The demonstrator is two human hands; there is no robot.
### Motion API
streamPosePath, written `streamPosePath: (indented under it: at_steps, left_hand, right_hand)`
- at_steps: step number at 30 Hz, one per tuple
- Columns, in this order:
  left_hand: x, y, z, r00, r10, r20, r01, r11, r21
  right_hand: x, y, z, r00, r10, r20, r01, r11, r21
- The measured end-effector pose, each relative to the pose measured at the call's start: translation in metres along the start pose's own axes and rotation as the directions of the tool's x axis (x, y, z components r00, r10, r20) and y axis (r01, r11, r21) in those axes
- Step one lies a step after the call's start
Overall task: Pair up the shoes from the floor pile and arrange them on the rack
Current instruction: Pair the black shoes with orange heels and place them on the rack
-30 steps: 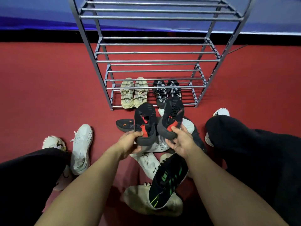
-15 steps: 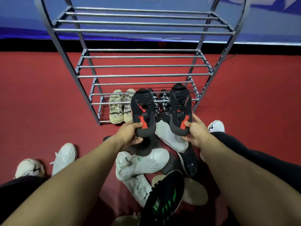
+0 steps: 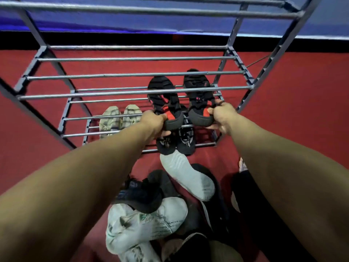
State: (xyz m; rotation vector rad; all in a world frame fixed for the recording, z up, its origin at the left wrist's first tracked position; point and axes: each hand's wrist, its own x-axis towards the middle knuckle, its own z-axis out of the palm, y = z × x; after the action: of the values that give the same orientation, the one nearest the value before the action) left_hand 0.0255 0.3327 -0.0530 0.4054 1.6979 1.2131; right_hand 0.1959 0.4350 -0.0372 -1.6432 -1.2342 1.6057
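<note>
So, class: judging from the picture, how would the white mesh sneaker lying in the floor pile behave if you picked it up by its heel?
The white mesh sneaker looks creased and slumped, so its upper would probably flex and sag. Its knit fabric suggests it is fairly light and not slippery. It seems unlikely to roll.

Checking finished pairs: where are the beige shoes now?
Head view: the beige shoes sit side by side on the rack's bottom shelf, left of the black-and-white pair.

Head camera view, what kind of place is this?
Likely an indoor room set up for sorting shoes, though which kind is unclear. A metal shoe rack stands on red carpet against a blue wall, and loose shoes are piled on the floor before it.
</note>
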Motion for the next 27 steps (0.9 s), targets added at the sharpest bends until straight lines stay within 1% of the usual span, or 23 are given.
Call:
streamPosePath:
  at_steps: [2, 4, 6, 8, 10, 12, 13, 15, 16, 18, 20, 23, 25, 27]
  left_hand:
    - [0.012, 0.001, 0.004, 0.999, 0.001, -0.032, -0.001, 1.000, 0.027]
    - [0.015, -0.001, 0.007, 1.000, 0.000, -0.022, 0.001, 0.997, 0.079]
    - [0.016, -0.004, 0.005, 1.000, 0.001, 0.013, -0.004, 0.983, 0.181]
    - [0.016, -0.006, -0.001, 0.999, 0.018, 0.044, -0.029, 0.962, 0.271]
    - [0.012, -0.007, -0.009, 0.996, 0.066, 0.066, -0.087, 0.922, 0.378]
    - [0.004, -0.008, -0.016, 0.988, 0.148, 0.047, -0.151, 0.845, 0.513]
    - [-0.005, -0.008, -0.019, 0.983, 0.179, 0.030, -0.167, 0.828, 0.535]
    - [-0.025, -0.012, -0.024, 0.978, 0.209, 0.004, -0.183, 0.848, 0.498]
    - [-0.036, -0.015, -0.027, 0.978, 0.209, -0.003, -0.182, 0.858, 0.481]
    - [-0.059, -0.028, -0.034, 0.981, 0.194, 0.009, -0.176, 0.868, 0.465]
    - [-0.085, -0.044, -0.041, 0.984, 0.170, 0.055, -0.177, 0.884, 0.433]
    - [-0.122, -0.074, -0.050, 0.987, 0.128, 0.095, -0.155, 0.911, 0.383]
    - [-0.143, -0.095, -0.053, 0.990, 0.097, 0.104, -0.129, 0.923, 0.362]
    - [-0.155, -0.116, -0.055, 0.994, 0.049, 0.098, -0.081, 0.933, 0.351]
  right_hand:
    - [0.012, 0.001, 0.005, 1.000, -0.012, 0.006, 0.012, 0.999, -0.043]
    - [0.016, 0.004, 0.005, 0.999, -0.003, 0.032, 0.005, 0.996, -0.086]
    - [0.016, 0.011, 0.001, 0.999, -0.006, 0.041, 0.013, 0.983, -0.184]
    - [0.014, 0.017, -0.004, 0.999, -0.041, 0.029, 0.048, 0.948, -0.315]
    - [0.012, 0.020, -0.009, 0.992, -0.122, 0.042, 0.126, 0.847, -0.517]
    - [0.008, 0.022, -0.010, 0.983, -0.182, 0.034, 0.157, 0.722, -0.674]
    - [0.002, 0.023, -0.010, 0.981, -0.192, -0.005, 0.138, 0.722, -0.678]
    - [-0.015, 0.027, -0.007, 0.975, -0.213, -0.069, 0.126, 0.778, -0.615]
    - [-0.026, 0.031, -0.005, 0.971, -0.224, -0.078, 0.138, 0.801, -0.583]
    - [-0.050, 0.047, -0.002, 0.980, -0.196, -0.022, 0.148, 0.804, -0.576]
    - [-0.077, 0.070, 0.000, 0.986, -0.151, 0.072, 0.164, 0.774, -0.612]
    - [-0.120, 0.114, 0.005, 0.987, -0.065, 0.149, 0.148, 0.737, -0.659]
    - [-0.152, 0.143, 0.008, 0.986, 0.017, 0.165, 0.097, 0.751, -0.653]
    - [-0.178, 0.170, 0.010, 0.979, 0.111, 0.172, 0.033, 0.743, -0.669]
